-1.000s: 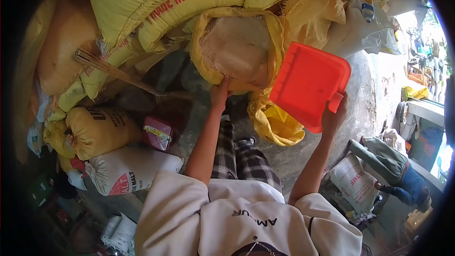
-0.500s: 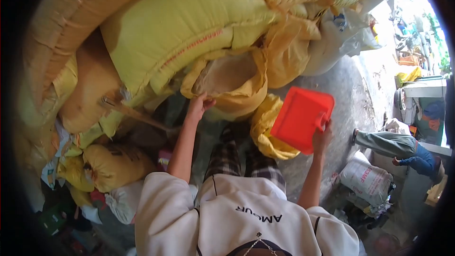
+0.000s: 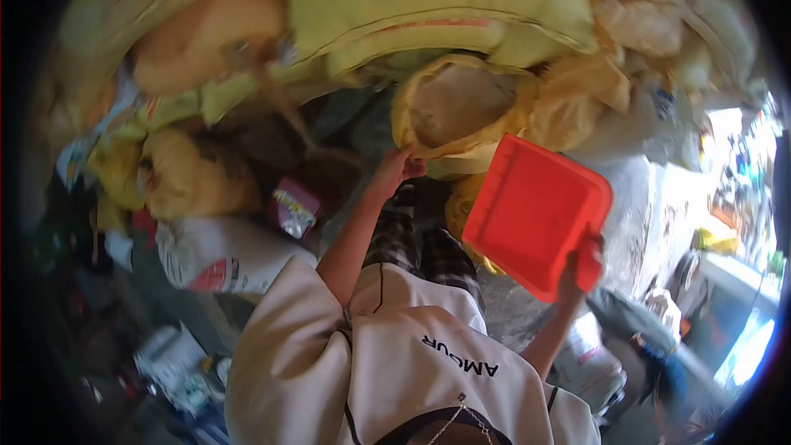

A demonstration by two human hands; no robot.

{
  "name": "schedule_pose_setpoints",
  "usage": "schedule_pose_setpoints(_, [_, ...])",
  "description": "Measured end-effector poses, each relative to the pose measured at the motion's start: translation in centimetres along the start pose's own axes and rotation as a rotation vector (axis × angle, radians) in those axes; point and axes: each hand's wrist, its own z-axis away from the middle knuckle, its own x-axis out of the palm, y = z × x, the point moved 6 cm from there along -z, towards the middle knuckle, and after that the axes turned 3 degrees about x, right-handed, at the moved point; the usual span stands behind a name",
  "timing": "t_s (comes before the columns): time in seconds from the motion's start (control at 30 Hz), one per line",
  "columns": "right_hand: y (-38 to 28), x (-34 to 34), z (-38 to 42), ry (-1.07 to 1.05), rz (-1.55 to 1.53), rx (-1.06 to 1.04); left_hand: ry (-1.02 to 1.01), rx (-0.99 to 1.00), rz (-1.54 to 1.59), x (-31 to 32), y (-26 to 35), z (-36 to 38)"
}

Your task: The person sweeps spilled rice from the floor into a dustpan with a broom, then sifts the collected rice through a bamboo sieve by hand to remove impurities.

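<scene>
My left hand [image 3: 402,170] is at the near left rim of an open yellow sack [image 3: 404,115], its fingers closed on the rim. Pale powdery or grainy stuff [image 3: 461,103] lies inside the sack. On the right, my right hand [image 3: 579,270] grips the handle of a red plastic scoop [image 3: 540,214]. The scoop looks empty and is tilted, just in front of the sack's right side. Behind the scoop, another yellow sack [image 3: 461,206] is partly hidden.
Large full yellow sacks [image 3: 445,0] are stacked beyond the open one. More sacks [image 3: 198,173] lie at left, near a pink package [image 3: 295,208]. A wooden-handled tool [image 3: 284,107] leans there. Another person [image 3: 659,354] is at the lower right.
The view has turned, so the sacks appear farther right. The red scoop is larger in view and its open face shows more. My left hand remains at the sack's rim.
</scene>
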Motion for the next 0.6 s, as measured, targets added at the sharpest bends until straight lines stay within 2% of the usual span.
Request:
schedule_pose_setpoints(0.03, [0.1, -0.1, -0.6, -0.064, -0.126, 0.007, 0.046, 0.015, -0.054, -2.8, -1.1, 0.9])
schedule_pose_setpoints(0.1, [-3.2, 0.0, -2.5, -0.403, -0.391, 0.096, 0.161, 0.046, -0.075, -7.7, -2.6, 4.3])
schedule_pose_setpoints(0.17, [-7.3, 3.0, -4.2, -0.542, -0.385, 0.039, 0.342, 0.013, -0.265, -11.8, -3.4, 7.8])
schedule_pose_setpoints(0.2, [-8.7, 5.2, -4.8, -0.546, -0.365, -0.16, 0.405, 0.022, -0.257, -13.7, -4.1, 9.6])
schedule_pose_setpoints(0.23, [-10.0, 7.5, -5.2, -0.534, -0.344, -0.354, 0.533, 0.022, -0.233, -15.8, -5.1, 11.3])
schedule_pose_setpoints(0.3, [-13.4, 14.8, -4.1, -0.458, -0.097, -0.463, 0.736, 0.033, -0.273, -19.8, -7.8, 14.8])
schedule_pose_setpoints(0.33, [-16.1, 18.7, -2.8, -0.612, 0.07, -0.272, 0.819, 0.048, -0.338, -22.2, -9.7, 16.4])
schedule_pose_setpoints(0.37, [-17.3, 22.4, -0.9, -0.513, -0.135, -0.527, 0.875, 0.044, -0.442, -25.8, -13.7, 17.5])
schedule_pose_setpoints(0.4, [-17.1, 26.8, 1.2, -0.749, -0.257, -0.361, 0.929, 0.039, -0.552, -28.2, -16.8, 17.9])
schedule_pose_setpoints(0.43, [-15.6, 32.3, 3.2, -0.915, -0.019, -0.291, 0.941, -0.082, -0.309, -26.6, -17.2, 18.9])
schedule_pose_setpoints(0.47, [-17.0, 35.8, 5.2, -0.998, 0.308, -0.275, 0.939, -0.203, -0.069, -24.0, -16.6, 20.0])
schedule_pose_setpoints(0.5, [-17.2, 39.0, 7.5, -1.011, 0.343, -0.301, 0.934, -0.205, -0.074, -22.1, -14.9, 20.5])
schedule_pose_setpoints(0.57, [-14.8, 45.2, 12.4, -1.039, 0.362, -0.306, 0.467, -0.366, 0.499, -17.1, -14.5, 18.5])
schedule_pose_setpoints(0.6, [-13.5, 47.6, 14.4, -1.056, 0.347, -0.286, 0.45, -0.383, 0.487, -17.9, -14.9, 16.9])
